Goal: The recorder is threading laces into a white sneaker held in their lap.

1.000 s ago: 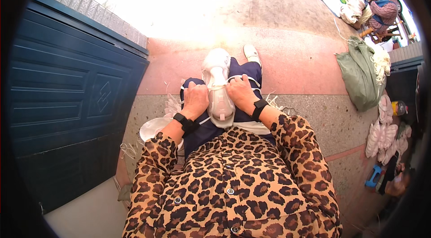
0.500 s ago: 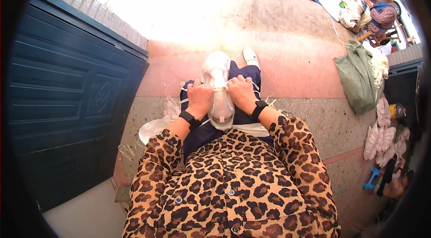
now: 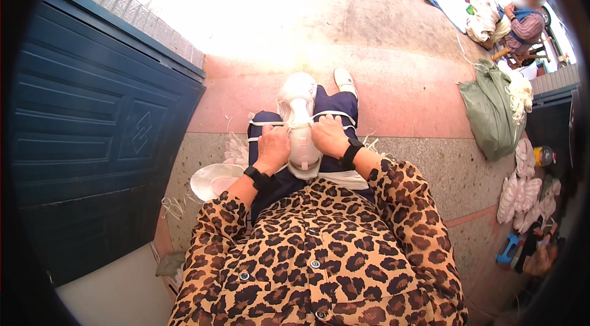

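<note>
A pale white shoe (image 3: 303, 148) lies lengthwise on my lap between my thighs, its rounded far end toward my knees. Thin white cord (image 3: 300, 124) crosses its narrow middle. My left hand (image 3: 273, 146) is closed at the shoe's left side, fingertips pinched on the cord. On the opposite side my right hand (image 3: 330, 135) is likewise closed, gripping the cord close to the shoe's edge. Pale cord or bands also run over both dark trouser legs (image 3: 337, 105); where they join the cord in my fingers is hard to make out.
Left stands a dark blue panelled door (image 3: 92, 117). Beside my left leg lies a white oval piece (image 3: 216, 180) with loose cords (image 3: 178, 206). Right are a green sack (image 3: 491, 111) and piled pale shoe-like pieces (image 3: 519, 197). Another person (image 3: 525, 22) sits at the far right.
Both hands have come slightly nearer to me, the left one turning lower beside the shoe. More of the cord over my legs now shows. The seated person has raised a hand.
</note>
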{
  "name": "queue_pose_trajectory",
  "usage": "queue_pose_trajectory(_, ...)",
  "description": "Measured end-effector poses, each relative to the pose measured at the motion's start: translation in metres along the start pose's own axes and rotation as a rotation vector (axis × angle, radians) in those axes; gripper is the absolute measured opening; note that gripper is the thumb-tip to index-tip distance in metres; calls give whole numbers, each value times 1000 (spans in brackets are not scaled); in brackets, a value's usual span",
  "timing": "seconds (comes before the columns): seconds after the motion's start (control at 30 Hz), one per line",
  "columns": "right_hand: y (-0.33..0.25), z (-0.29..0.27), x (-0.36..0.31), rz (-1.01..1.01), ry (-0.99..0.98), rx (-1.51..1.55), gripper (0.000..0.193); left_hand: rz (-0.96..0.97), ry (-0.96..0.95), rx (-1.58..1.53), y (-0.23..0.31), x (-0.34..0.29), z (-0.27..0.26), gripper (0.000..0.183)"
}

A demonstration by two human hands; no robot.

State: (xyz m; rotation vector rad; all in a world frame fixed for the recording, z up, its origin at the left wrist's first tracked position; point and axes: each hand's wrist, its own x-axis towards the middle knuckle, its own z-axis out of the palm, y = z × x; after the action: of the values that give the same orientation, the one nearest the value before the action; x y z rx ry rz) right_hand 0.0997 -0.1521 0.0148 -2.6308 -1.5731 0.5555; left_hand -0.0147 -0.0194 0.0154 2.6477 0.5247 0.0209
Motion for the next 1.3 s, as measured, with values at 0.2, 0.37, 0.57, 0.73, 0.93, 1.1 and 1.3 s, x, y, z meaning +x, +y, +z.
queue_pose_trajectory(0.2, 19, 21, -5, -63, 219, 271, 16, 131, 111, -15, 12, 4, -12, 17)
queue_pose_trajectory(0.37, 16, 29, -7, -55, 386, 369, 12, 155, 69, -58, 28, 53, -11, 15)
queue_pose_trajectory(0.57, 4, 26, -12, 18, 477, 359, 11, 155, -366, -170, 33, 107, 13, 34)
queue_pose_trajectory(0.73, -5, 21, -15, -33, 485, 215, 11, -285, -574, -637, 31, 111, 3, 51)
queue_pose_trajectory(0.93, -1, -3, -2, -329, 425, -329, 14, -369, -532, -956, 28, 109, -24, 52)
queue_pose_trajectory(1.1, 14, -29, -8, -371, 784, 235, 10, -438, -488, -894, 32, 110, -20, 54)
queue_pose_trajectory(1.3, 96, -247, -124, 398, 1632, -606, 4, -371, -538, -458, 52, 93, -26, 45)
